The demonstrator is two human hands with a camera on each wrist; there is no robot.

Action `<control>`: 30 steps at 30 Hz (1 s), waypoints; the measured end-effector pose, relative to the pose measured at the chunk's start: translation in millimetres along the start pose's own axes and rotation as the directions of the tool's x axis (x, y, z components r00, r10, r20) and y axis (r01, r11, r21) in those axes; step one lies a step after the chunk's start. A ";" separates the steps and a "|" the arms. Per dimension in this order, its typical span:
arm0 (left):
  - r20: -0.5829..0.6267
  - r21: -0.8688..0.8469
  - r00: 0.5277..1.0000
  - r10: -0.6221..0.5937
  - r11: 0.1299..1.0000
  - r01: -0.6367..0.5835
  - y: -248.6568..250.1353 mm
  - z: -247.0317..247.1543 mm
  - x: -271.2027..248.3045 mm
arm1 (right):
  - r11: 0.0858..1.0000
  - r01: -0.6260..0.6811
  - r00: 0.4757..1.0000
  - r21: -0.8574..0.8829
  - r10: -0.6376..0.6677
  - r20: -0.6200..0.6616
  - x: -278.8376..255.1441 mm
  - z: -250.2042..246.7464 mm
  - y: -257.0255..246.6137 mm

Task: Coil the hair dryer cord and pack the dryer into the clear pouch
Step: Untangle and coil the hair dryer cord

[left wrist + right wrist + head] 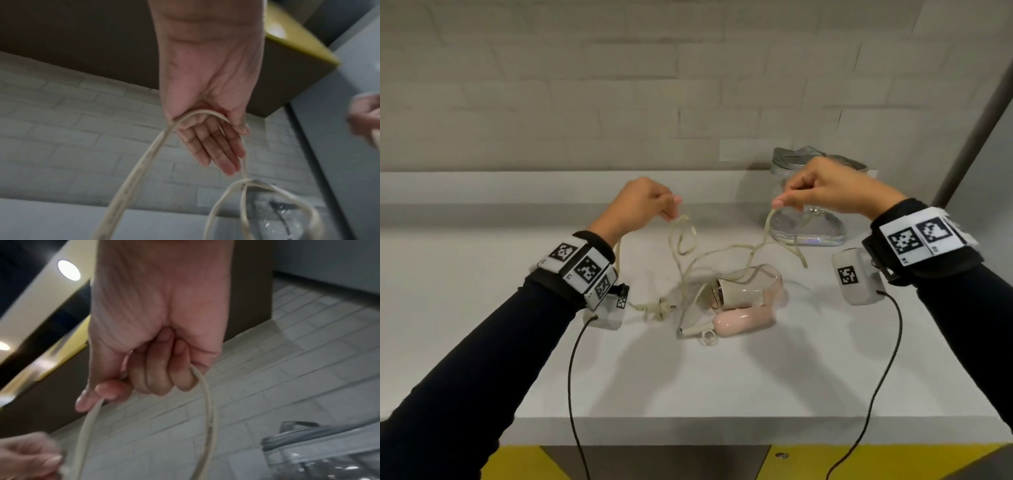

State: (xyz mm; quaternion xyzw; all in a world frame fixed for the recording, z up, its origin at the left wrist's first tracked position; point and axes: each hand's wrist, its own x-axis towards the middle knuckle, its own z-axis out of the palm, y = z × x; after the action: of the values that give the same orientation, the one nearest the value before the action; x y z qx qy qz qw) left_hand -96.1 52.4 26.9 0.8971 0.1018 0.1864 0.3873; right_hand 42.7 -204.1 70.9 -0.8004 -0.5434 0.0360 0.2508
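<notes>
A pink and cream hair dryer [743, 301] lies on the white counter [722, 377], handle folded toward me. Its cream cord [722, 250] rises in tangled loops between both raised hands. My left hand [650, 205] pinches the cord above the counter's left middle; the cord [197, 113] crosses its palm with the fingers [216, 149] fairly straight. My right hand [822, 186] grips a loop of cord [209, 410] in curled fingers [160, 379]. The plug [657, 308] rests on the counter. The clear pouch [808, 226] stands behind my right hand, partly hidden.
A white brick wall [619, 85] backs the counter behind a raised ledge. The counter's front edge [722, 431] runs close to me, with yellow cabinet fronts below. A grey upright panel [983, 102] closes the right side. Black sensor cables hang from both wrists.
</notes>
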 end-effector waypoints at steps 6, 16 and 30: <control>0.190 -0.288 0.978 0.083 0.957 -0.026 55.2 28.6 -10.2 | 0.990 0.119 0.993 -0.077 -0.119 0.009 30.8 31.4 -54.8; 0.056 -0.356 0.998 0.034 0.935 -0.012 47.7 -0.6 -28.6 | 0.983 0.087 0.992 0.161 -0.071 -0.101 18.7 32.9 -37.2; -0.246 -0.297 0.958 -0.147 0.952 0.070 -7.1 -25.5 -18.5 | 0.977 0.035 0.946 0.210 0.035 -0.322 -12.5 32.2 12.7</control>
State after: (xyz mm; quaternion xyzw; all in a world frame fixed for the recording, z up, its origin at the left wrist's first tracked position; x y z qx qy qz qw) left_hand -123.7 67.9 33.0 0.7919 0.1745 0.2957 0.5050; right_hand 37.7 -207.2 34.6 -0.7638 -0.4878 -0.0379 0.4210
